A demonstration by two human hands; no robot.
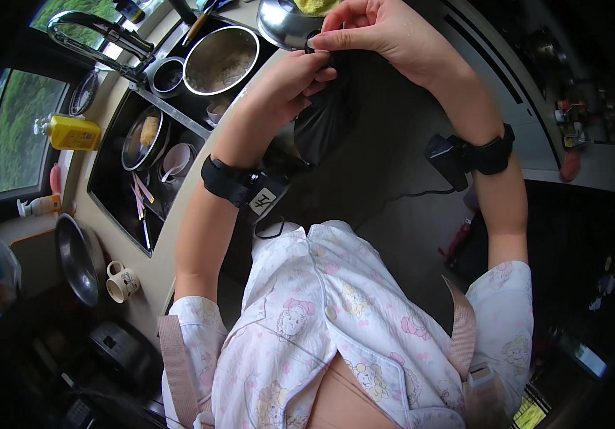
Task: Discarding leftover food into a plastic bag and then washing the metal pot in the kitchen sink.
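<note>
A black plastic bag (322,126) hangs below my two hands, beyond the edge of the counter. My left hand (295,83) is closed around its gathered top, fingers curled in. Just above it, my right hand (369,35) pinches a dark end of the plastic between thumb and forefinger. The two hands nearly touch. The bag's lower part blends into the dark floor, so its contents cannot be made out.
On the left is a double sink (125,214) holding a pan (125,145), bowls and chopsticks. A steel pot (221,61) with cloudy liquid stands beside the chrome faucet (101,35). A metal bowl (278,27), a yellow bottle (75,132), a wok (78,260) and a mug (122,284) line the counter.
</note>
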